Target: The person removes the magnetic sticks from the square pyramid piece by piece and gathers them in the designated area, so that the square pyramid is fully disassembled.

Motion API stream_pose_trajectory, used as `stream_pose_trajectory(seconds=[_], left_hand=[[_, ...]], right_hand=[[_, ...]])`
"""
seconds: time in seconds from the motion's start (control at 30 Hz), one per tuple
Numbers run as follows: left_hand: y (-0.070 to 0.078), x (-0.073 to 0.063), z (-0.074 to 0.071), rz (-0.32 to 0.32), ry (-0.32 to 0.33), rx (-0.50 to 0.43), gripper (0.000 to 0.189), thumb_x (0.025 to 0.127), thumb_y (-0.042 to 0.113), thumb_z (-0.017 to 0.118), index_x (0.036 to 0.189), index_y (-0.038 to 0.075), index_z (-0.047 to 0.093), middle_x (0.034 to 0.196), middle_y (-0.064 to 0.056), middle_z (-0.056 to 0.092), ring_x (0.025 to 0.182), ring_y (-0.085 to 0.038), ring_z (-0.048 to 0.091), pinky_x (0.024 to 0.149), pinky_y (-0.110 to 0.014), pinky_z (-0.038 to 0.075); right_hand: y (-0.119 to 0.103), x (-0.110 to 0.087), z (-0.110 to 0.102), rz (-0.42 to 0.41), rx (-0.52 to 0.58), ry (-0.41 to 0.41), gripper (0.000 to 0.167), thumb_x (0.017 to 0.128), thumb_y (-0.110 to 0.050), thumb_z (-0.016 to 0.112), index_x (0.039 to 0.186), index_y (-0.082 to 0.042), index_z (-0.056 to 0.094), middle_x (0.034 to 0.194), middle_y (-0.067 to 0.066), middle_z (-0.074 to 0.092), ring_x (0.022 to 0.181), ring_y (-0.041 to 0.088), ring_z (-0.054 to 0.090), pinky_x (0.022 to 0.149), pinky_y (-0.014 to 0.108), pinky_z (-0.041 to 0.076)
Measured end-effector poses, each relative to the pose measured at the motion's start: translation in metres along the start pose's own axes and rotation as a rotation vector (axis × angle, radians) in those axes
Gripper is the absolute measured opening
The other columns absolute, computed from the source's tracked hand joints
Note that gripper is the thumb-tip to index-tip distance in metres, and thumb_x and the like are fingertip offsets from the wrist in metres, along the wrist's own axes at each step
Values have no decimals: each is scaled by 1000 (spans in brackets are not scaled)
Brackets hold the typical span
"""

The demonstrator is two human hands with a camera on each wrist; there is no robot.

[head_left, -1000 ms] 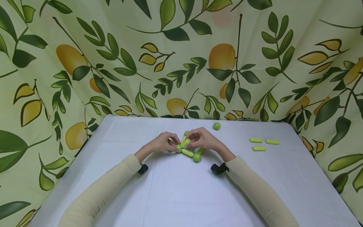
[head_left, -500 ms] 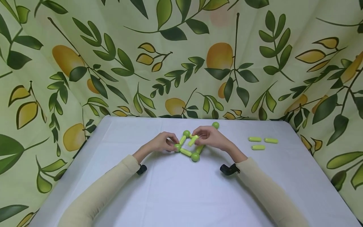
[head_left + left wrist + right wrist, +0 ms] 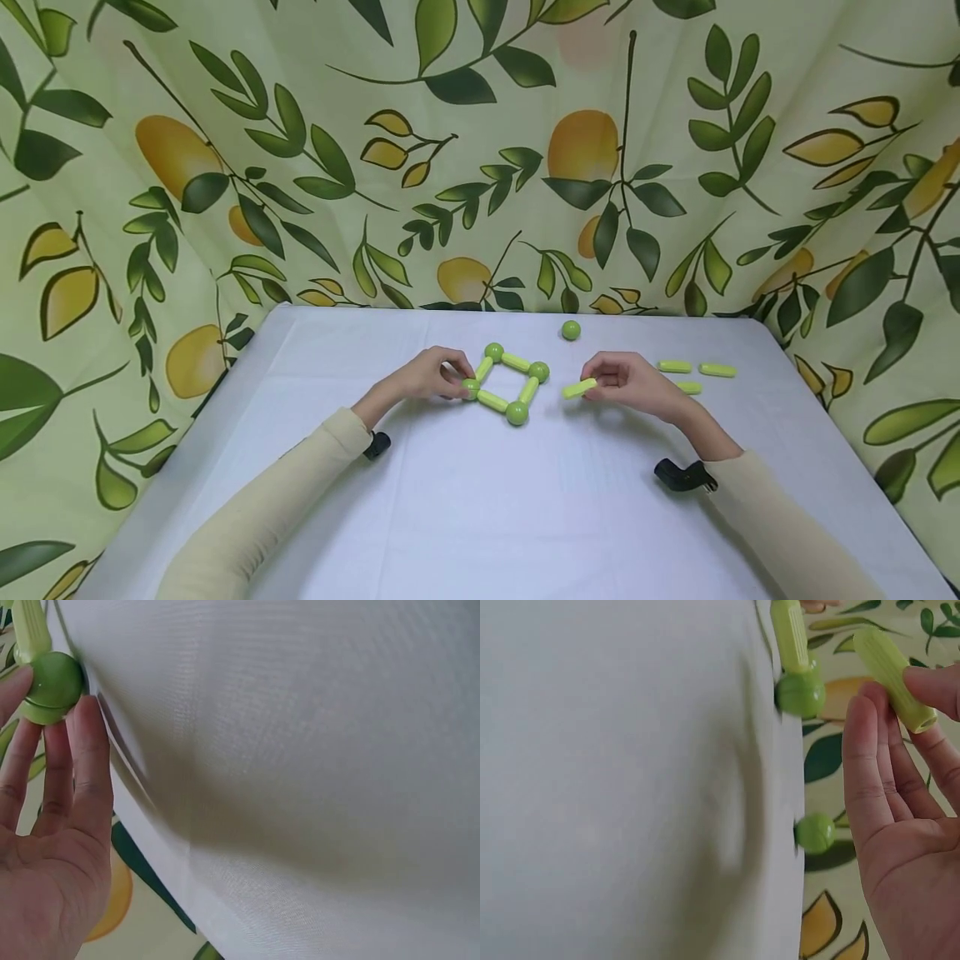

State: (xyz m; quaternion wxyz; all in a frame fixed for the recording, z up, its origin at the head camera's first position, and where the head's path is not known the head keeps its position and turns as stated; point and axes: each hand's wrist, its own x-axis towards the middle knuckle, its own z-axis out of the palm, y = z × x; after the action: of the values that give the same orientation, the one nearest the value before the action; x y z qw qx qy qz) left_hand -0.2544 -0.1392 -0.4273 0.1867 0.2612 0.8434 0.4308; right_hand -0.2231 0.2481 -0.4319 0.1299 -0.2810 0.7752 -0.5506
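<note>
A square of light-green ribbed rods (image 3: 492, 402) joined at its corners by green balls (image 3: 517, 413) lies on the table. My left hand (image 3: 426, 375) pinches the left corner ball (image 3: 470, 386) between thumb and fingers; that ball (image 3: 58, 681) shows close up in the left wrist view. To the right of the square, my right hand (image 3: 637, 387) holds a loose light-green rod (image 3: 578, 389) by one end, raised just off the table. A hole is visible in the end of this rod (image 3: 894, 679) in the right wrist view, where the thumb presses it against the fingers.
A single green ball (image 3: 571, 330) lies near the back edge of the white table (image 3: 465, 517). Three more rods (image 3: 717, 370) lie at the right, one partly behind my right hand. A leaf-and-fruit patterned curtain (image 3: 495, 208) surrounds the table's back and sides.
My right hand has moved right, away from the square, carrying the loose rod out from over it. The square's far right corner is now uncovered. My left hand has stayed at its ball.
</note>
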Motion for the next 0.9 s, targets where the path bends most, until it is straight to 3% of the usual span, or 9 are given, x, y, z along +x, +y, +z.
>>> stream_pose_trajectory(seconds=[0.23,0.63,0.9], left_hand=[[1,1,0,-34,-8,-15,20,84,1,82,101,2,71,104,-8,66,85,-18,64,72,-30,57],[0,2,0,-26,-2,14,19,85,2,83,100,4,71,102,-6,66,87,-18,65,74,-30,57],[2,2,-1,-16,-9,-1,19,85,1,82,100,2,71,101,-7,66,86,-19,65,72,-30,57]], right_hand=[[5,-31,-19,33,-36,86,22,89,-3,79,109,0,70,107,17,67,92,24,68,80,29,56],[12,-72,-43,64,-58,215,22,91,-4,77,111,1,69,111,16,66,94,22,69,79,30,58],[16,-99,-59,34,-141,273,23,90,3,75,112,3,69,121,18,64,100,12,69,82,23,55]])
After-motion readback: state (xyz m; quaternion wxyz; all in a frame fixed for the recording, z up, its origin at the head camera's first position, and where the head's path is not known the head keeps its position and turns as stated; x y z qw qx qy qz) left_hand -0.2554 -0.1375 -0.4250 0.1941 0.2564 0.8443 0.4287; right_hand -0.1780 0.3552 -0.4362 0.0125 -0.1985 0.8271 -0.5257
